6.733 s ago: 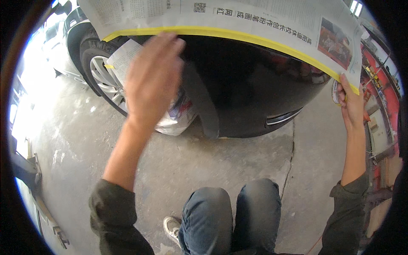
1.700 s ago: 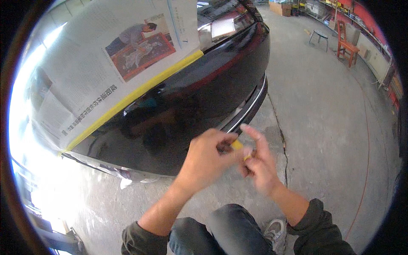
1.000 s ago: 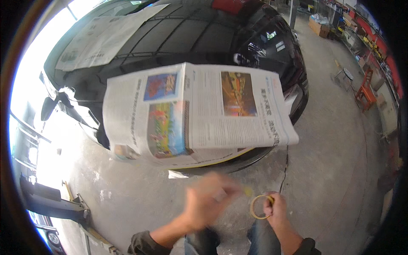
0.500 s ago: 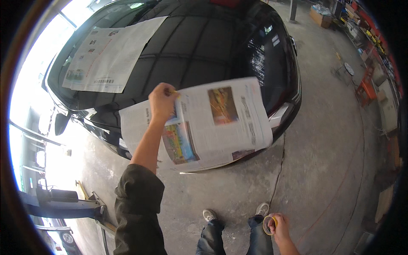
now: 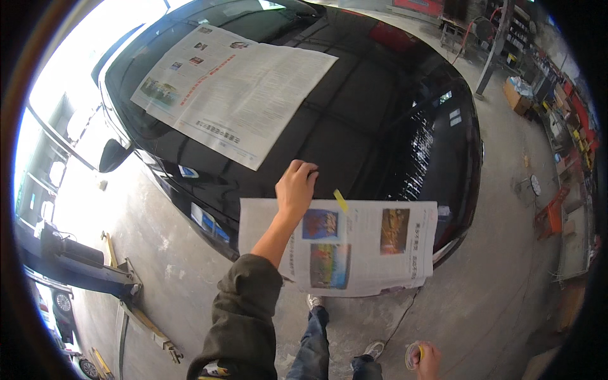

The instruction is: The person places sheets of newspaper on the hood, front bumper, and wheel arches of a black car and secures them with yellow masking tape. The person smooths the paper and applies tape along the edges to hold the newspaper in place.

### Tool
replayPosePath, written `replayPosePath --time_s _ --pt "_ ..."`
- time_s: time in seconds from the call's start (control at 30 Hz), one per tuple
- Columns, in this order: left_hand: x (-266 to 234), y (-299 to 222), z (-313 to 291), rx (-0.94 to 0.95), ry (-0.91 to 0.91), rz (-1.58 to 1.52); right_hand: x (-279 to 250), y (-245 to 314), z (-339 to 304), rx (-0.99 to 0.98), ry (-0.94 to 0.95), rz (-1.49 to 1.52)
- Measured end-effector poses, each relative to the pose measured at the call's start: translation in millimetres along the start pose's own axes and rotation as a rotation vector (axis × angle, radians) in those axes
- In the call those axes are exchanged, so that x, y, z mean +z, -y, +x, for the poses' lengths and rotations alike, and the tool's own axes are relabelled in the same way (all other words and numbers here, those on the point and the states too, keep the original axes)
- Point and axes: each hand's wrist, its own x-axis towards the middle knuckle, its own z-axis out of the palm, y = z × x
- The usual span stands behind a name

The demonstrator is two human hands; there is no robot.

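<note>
My left hand reaches up and presses the top edge of a newspaper sheet against the black car's bonnet. A short strip of yellow tape sticks at the sheet's top edge, just right of that hand. The sheet hangs down over the car's front. My right hand is low at my side, shut on a roll of yellow tape. A second, larger newspaper sheet lies spread over the windscreen, far from both hands.
I stand on a grey concrete floor at the car's front; my shoes show below. A thin cable runs across the floor. A lift arm lies at the left. Shelves and orange equipment line the right side.
My left hand lifted the newspaper sheet onto the bonnet and now pins its top edge; a piece of yellow tape sits there. My right hand dropped to my side with the tape roll.
</note>
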Motion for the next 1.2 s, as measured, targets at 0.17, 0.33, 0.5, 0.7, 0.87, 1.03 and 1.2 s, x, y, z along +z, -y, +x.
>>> replayPosePath --time_s 0.17,0.33,0.5,0.7,0.87,1.03,1.2 --pt "-82.9 90.1 17.4 0.079 -0.094 0.337 121.7 70.3 -20.7 -0.140 0.043 -0.096" --pt "-115.7 146.3 41.9 0.266 0.132 0.320 215.4 124.0 -28.5 -0.218 0.107 -0.171" --pt "-132.5 111.4 54.4 0.383 0.058 0.122 278.6 195.4 -46.4 -0.662 0.206 -0.395" --pt "-171.9 -10.7 12.8 0.605 0.147 -0.100 355.4 301.0 -87.4 -1.669 0.302 -1.235" --pt "-209.9 -72.5 -40.5 0.512 0.098 -0.184 339.7 340.0 -117.3 -1.997 0.513 -1.182" --pt "-248.2 -68.5 -66.3 0.208 0.030 0.113 195.1 382.1 -142.3 -1.830 0.492 -1.147" --pt "-263.7 -154.9 -72.5 0.028 0.062 -0.201 40.6 424.2 -154.4 -1.235 0.234 -0.806"
